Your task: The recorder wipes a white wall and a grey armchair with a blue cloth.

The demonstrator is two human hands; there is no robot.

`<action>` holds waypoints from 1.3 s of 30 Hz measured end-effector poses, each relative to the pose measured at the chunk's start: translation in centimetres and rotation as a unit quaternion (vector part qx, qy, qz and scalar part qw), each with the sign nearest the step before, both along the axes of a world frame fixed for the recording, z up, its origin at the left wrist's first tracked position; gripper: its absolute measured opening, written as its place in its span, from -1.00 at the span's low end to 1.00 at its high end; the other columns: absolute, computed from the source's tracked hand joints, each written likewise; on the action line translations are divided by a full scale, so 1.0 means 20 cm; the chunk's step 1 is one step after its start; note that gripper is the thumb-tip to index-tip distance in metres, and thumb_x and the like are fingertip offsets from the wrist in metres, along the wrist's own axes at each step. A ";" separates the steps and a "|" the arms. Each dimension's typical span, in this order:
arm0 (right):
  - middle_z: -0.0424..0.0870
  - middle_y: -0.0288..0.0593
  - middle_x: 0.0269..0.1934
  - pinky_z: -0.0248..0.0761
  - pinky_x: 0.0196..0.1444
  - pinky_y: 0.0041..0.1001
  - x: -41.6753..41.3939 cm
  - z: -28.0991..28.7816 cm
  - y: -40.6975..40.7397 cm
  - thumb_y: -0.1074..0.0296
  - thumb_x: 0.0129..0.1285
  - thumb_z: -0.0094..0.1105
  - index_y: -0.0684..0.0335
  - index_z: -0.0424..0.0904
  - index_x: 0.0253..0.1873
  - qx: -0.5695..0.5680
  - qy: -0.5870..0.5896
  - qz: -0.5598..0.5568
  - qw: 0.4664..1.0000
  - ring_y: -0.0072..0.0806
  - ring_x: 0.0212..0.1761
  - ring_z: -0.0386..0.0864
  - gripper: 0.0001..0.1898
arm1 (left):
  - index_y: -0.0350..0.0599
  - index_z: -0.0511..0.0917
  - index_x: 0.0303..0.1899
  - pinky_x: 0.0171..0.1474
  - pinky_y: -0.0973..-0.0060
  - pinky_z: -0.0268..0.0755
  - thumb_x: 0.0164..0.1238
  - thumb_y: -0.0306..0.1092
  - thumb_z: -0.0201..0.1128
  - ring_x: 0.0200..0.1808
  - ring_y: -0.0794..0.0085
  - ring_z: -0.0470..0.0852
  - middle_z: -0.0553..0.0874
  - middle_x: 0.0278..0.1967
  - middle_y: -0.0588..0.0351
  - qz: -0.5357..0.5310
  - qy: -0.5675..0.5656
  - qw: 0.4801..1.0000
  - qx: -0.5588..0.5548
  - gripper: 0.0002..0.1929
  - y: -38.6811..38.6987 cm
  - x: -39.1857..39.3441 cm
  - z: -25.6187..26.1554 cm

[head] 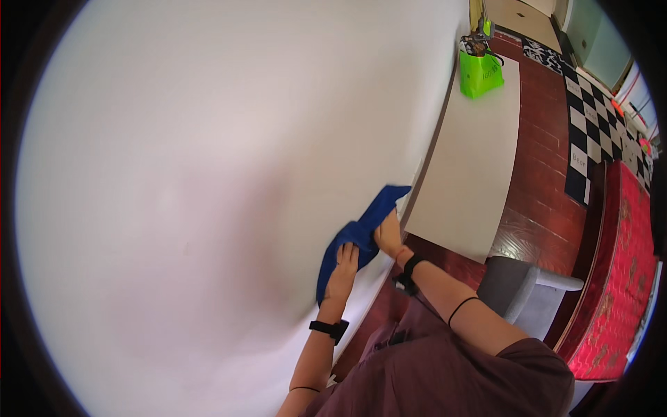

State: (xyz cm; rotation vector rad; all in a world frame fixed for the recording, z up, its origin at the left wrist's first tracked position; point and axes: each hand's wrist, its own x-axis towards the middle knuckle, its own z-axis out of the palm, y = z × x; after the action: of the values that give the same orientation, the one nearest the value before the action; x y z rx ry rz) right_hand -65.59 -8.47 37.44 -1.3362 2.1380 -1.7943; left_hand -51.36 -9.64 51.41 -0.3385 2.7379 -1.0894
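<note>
A blue cloth [376,211] lies bunched against the white wall [208,130] in front of me. My left hand [341,273] is laid on its lower part, fingers extended and pressing it to the wall surface. With bent fingers, my right hand [388,234] holds the upper part of the cloth, close to the wall's lower edge. One corner of the cloth sticks out past that hand. Folds hide some of the fingertips. Both wrists wear black straps, and a small dark device hangs by the right one.
A long pale board or tabletop [469,156] runs beside the wall, with a bright green bag [479,78] on it. To the right are a grey upholstered chair [505,286], a red patterned mattress [615,281], and a black-and-white checkered mat [594,120] on dark red wooden flooring [542,120].
</note>
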 end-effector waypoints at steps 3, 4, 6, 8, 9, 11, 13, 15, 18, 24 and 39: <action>0.23 0.30 0.09 -0.07 0.27 -0.12 0.21 -0.02 0.10 0.46 -0.04 -0.05 0.48 0.24 0.09 0.000 -0.052 0.041 0.998 0.23 0.16 0.10 -0.49 | -0.23 0.48 -0.10 0.14 0.34 0.21 0.15 -0.38 0.01 0.00 0.07 0.36 0.46 -0.10 -0.01 0.067 0.116 0.974 0.181 -0.71 0.03 0.26 -0.26; 0.23 0.30 0.09 -0.06 0.27 -0.12 0.22 -0.01 0.16 0.46 -0.06 -0.02 0.48 0.24 0.09 0.008 -0.081 0.060 0.995 0.24 0.16 0.10 -0.48 | -0.20 0.49 -0.16 0.04 0.30 0.27 0.13 -0.38 0.05 -0.09 0.05 0.40 0.48 -0.17 -0.02 0.090 0.168 0.957 0.218 -0.76 0.09 0.29 -0.26; 0.23 0.31 0.09 -0.05 0.26 -0.08 0.29 0.06 0.20 0.43 -0.11 0.03 0.48 0.25 0.09 -0.015 -0.044 0.084 0.995 0.26 0.15 0.11 -0.44 | -0.11 0.52 -0.42 -0.27 0.19 0.33 0.06 -0.36 0.17 -0.32 0.04 0.44 0.52 -0.40 -0.03 0.132 0.251 0.929 0.237 -0.92 0.16 0.43 -0.23; 0.23 0.31 0.09 -0.05 0.25 -0.05 0.32 0.17 0.19 0.39 -0.16 0.08 0.49 0.25 0.09 -0.041 -0.004 0.104 0.994 0.27 0.14 0.12 -0.39 | -0.06 0.53 -0.59 -0.36 0.18 0.34 -0.03 -0.26 0.25 -0.43 0.04 0.48 0.54 -0.51 0.02 0.163 0.262 0.944 0.120 -0.86 0.22 0.54 -0.15; 0.26 0.33 0.07 -0.05 0.24 -0.01 0.35 0.24 0.16 0.36 -0.20 0.11 0.49 0.33 0.03 -0.060 0.029 0.122 0.990 0.28 0.13 0.14 -0.42 | -0.06 0.57 -0.50 -0.30 0.16 0.38 -0.03 -0.23 0.27 -0.37 0.00 0.53 0.59 -0.44 0.02 0.195 0.276 0.937 0.085 -0.86 0.23 0.61 -0.11; 0.35 0.33 -0.05 0.00 0.18 0.05 0.37 0.37 0.11 0.28 -0.28 0.17 0.47 0.46 -0.16 -0.052 0.116 0.117 0.985 0.24 0.09 0.21 -0.50 | -0.12 0.55 -0.24 -0.12 0.10 0.38 0.00 -0.25 0.25 -0.14 -0.06 0.54 0.58 -0.17 -0.10 0.177 0.340 0.923 0.015 -0.73 0.23 0.60 0.10; 0.44 0.22 -0.24 0.14 0.06 0.02 0.35 0.61 0.04 0.19 -0.33 0.23 0.41 0.52 -0.41 -0.076 0.168 0.130 0.974 0.13 0.01 0.31 -0.61 | -0.14 0.51 -0.17 0.06 -0.09 0.14 0.00 -0.18 0.26 -0.03 -0.13 0.45 0.53 -0.09 -0.14 0.137 0.381 0.907 -0.111 -0.64 0.23 0.59 0.34; 0.45 0.04 -0.38 0.28 -0.11 -0.08 0.23 1.00 -0.03 0.12 -0.37 0.26 0.35 0.51 -0.54 -0.149 0.155 0.184 0.959 -0.01 -0.06 0.37 -0.64 | -0.15 0.50 -0.09 0.18 -0.14 -0.12 0.06 -0.14 0.24 0.12 -0.17 0.31 0.47 0.02 -0.14 0.103 0.425 0.870 -0.229 -0.60 0.19 0.54 0.56; 0.46 -0.05 -0.39 0.36 -0.27 -0.20 0.10 1.29 -0.19 0.14 -0.35 0.28 0.30 0.53 -0.50 -0.260 0.155 0.142 0.942 -0.10 -0.11 0.42 -0.66 | -0.18 0.49 -0.05 0.16 -0.20 -0.15 0.11 -0.10 0.19 0.17 -0.21 0.25 0.40 0.09 -0.17 0.121 0.387 0.861 -0.309 -0.57 0.12 0.39 0.76; 0.46 0.03 -0.07 0.22 0.06 -0.13 -0.19 1.20 -0.32 0.19 -0.11 0.16 0.33 0.46 -0.08 -0.249 0.045 0.092 0.963 0.07 -0.03 0.37 -0.54 | -0.18 0.55 -0.12 0.09 -0.24 -0.03 0.09 -0.05 0.20 0.14 -0.26 0.27 0.41 0.07 -0.22 0.143 0.400 0.869 -0.253 -0.58 0.03 -0.04 0.69; 0.39 0.18 -0.11 0.15 0.06 -0.21 -0.02 -0.62 -0.47 0.44 0.05 -0.09 0.44 0.38 -0.15 -0.065 -0.397 -0.186 0.896 0.03 -0.06 0.32 -0.74 | -0.32 0.30 0.10 0.29 0.32 0.03 0.10 -0.44 0.03 0.23 0.10 0.19 0.28 0.15 -0.05 -0.023 0.050 0.974 0.221 -0.54 -0.31 -0.52 -0.23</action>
State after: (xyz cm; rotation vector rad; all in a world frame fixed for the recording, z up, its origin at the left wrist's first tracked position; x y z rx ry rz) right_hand -66.03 -17.94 25.11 -0.0859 1.8637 -2.1164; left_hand -61.83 -15.84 46.73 -0.2682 2.9836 -0.4532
